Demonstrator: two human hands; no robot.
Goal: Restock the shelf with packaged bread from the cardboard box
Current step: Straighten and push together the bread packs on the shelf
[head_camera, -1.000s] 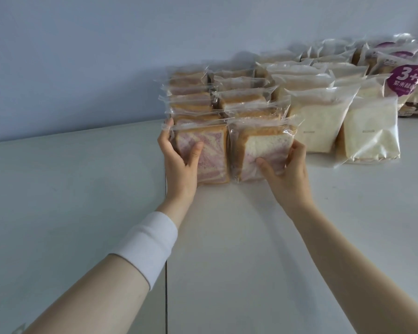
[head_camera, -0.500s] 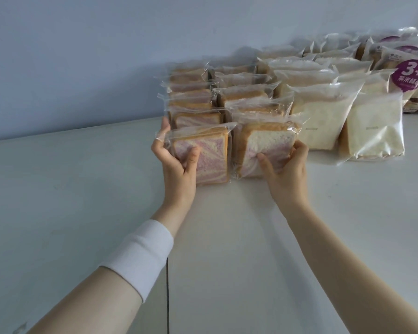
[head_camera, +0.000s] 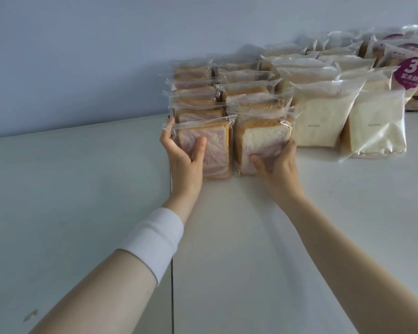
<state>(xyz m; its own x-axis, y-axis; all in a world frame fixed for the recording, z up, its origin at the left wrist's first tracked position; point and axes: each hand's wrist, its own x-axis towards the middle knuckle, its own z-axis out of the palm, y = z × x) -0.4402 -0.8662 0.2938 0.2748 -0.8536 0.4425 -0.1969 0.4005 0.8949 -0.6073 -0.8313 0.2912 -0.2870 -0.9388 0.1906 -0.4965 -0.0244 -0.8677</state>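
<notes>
The person's left hand (head_camera: 186, 160) grips the front clear-wrapped pack of purple-swirled sliced bread (head_camera: 204, 150) in the left row, thumb on its near face and fingers curled around its left edge. The right hand (head_camera: 279, 167) clasps the neighbouring clear-wrapped pack of white-and-purple sliced bread (head_camera: 261, 145) from its lower right corner, thumb across the near face. Both packs stand upright on the white shelf (head_camera: 227, 237), just beside each other, each heading a row of similar packs that runs back to the pale blue wall (head_camera: 106, 56).

To the right stand rows of frosted bags of white bread (head_camera: 321, 121), and at the far right, bags with a purple round label (head_camera: 412, 72). A good part of the shelf already looks stocked, while the near and left areas lie bare. The cardboard box is out of view, so how much bread remains cannot be told. A white wristband (head_camera: 155, 239) sits on the left forearm.
</notes>
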